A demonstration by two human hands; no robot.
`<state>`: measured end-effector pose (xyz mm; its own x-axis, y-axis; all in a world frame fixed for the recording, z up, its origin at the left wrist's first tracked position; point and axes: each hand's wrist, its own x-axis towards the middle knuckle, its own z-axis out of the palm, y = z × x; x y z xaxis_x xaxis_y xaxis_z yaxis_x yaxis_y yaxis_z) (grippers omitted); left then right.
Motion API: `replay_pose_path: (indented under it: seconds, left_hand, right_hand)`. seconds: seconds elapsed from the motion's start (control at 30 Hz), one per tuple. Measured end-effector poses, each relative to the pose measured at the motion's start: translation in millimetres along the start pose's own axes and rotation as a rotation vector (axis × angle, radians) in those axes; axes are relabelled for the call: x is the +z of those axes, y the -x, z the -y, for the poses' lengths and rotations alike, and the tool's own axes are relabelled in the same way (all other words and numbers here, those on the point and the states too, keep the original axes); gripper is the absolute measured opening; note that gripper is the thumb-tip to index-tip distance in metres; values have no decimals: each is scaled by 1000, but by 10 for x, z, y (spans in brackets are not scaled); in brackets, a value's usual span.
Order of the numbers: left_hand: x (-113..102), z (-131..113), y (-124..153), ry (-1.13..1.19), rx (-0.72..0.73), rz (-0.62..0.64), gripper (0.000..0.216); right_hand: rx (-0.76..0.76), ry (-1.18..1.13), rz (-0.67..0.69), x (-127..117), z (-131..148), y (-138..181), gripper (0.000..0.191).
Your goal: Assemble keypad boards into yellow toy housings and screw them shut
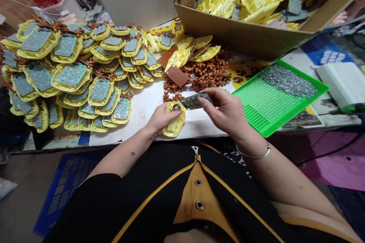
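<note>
My left hand grips the left edge of a yellow plastic shell low over the table's front edge. A round dark part with thin wires shows near the shell's top. Just right of it, my right hand pinches a grey circuit board between thumb and fingers. The board is tilted, its near left end close to the shell's top; whether they touch I cannot tell. Behind my hands lies a heap of small brown plastic pieces, with a flat brown board at its left.
Stacked yellow shells with grey boards fill the left of the table. A green perforated tray with a pile of small metal screws stands at the right. Behind is a cardboard box of yellow shells. A white block lies far right.
</note>
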<state>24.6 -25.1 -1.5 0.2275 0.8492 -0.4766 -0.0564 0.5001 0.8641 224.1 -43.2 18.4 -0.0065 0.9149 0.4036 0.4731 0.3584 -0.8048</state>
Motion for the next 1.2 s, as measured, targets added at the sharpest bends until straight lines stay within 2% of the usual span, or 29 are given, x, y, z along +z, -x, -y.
replay_pose_path:
  seconds: [0.1, 0.2, 0.3, 0.4, 0.47, 0.6, 0.67, 0.7, 0.77, 0.83, 0.87, 0.97, 1.2]
  left_hand:
    - [1, 33, -33, -85, 81, -34, 47]
    - [7, 53, -66, -176, 158, -60, 44]
    - [10, 56, -76, -171, 165, -79, 38]
    - [5, 55, -72, -122, 142, -69, 34]
    - [6, 55, -71, -94, 118, -52, 34]
    - [21, 44, -83, -47, 91, -39, 39]
    - [31, 31, -88, -14, 79, -33, 45]
    - [36, 23, -89, 1, 68, -31, 47]
    - [46, 5, -84, 22, 40, -24, 49]
    - [58, -12, -72, 33, 15, -15, 50]
    - [64, -19, -65, 39, 5, -7, 50]
    - [78, -28, -52, 52, -17, 23, 53]
    - [18, -37, -96, 26, -11, 87, 46]
  right_hand:
    - [284, -266, 20, 69, 26, -14, 40]
    - [482, -494, 51, 126, 44, -50, 36]
    - [582, -539, 21, 131, 43, -77, 29]
    - [626, -530, -25, 93, 21, -70, 31]
    - [631, -567, -8, 52, -1, -49, 35]
    - [563, -711, 175, -57, -39, 6, 58]
    - [496, -680, 253, -111, -50, 31, 65]
    - [454, -604, 262, -131, -54, 42, 61]
    - [341, -354, 198, -146, -62, 56, 43]
    - [188, -71, 78, -124, -69, 61, 24]
    - [111, 46, 22, -100, -73, 61, 20]
    - [-49, 272, -83, 3, -77, 51, 24]
    - [-186, 462, -128, 154, -47, -12, 32]
